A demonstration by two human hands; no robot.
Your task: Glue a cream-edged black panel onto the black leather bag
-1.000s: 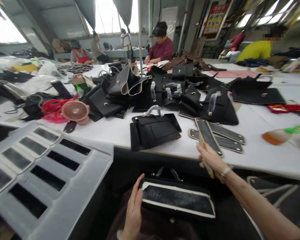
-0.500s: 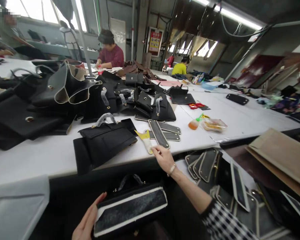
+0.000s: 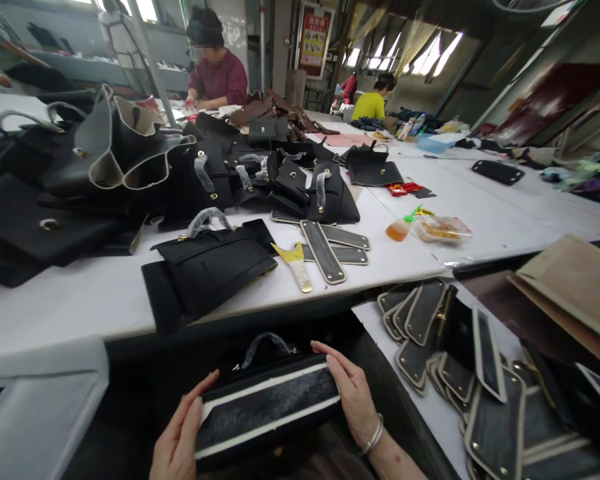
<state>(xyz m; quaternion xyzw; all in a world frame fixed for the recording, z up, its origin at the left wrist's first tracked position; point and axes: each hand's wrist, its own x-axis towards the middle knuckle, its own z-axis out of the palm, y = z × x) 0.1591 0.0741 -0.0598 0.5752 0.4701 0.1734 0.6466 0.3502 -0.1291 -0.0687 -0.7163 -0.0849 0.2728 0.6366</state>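
Note:
Between my two hands is a black handbag [image 3: 273, 407], its base turned up toward me, with a white-edged dark panel on it. A plastic-wrapped handle rises at its far side. My left hand [image 3: 180, 427] grips the left end, thumb on the near face. At the right end my right hand [image 3: 351, 393] holds it, thumb over the corner. On the table edge beyond lies a yellow and white flat tool [image 3: 295, 267]. Beside it are several black base panels [image 3: 325, 252] with pale edges and metal studs. Another black handbag [image 3: 207, 267] rests to their left.
Black bags [image 3: 80, 180] are heaped on the white table [image 3: 460, 200]. A glue bottle [image 3: 399, 228] with a green tip stands by a plastic packet [image 3: 445, 230]. To my right are stacked stud-cornered panels [image 3: 495, 420] and a cardboard piece [image 3: 575, 287]. A co-worker [image 3: 215, 63] sits across.
My right hand has let go of the yellow and white tool, which now lies on the table. That hand has come down and back to the right end of the handbag.

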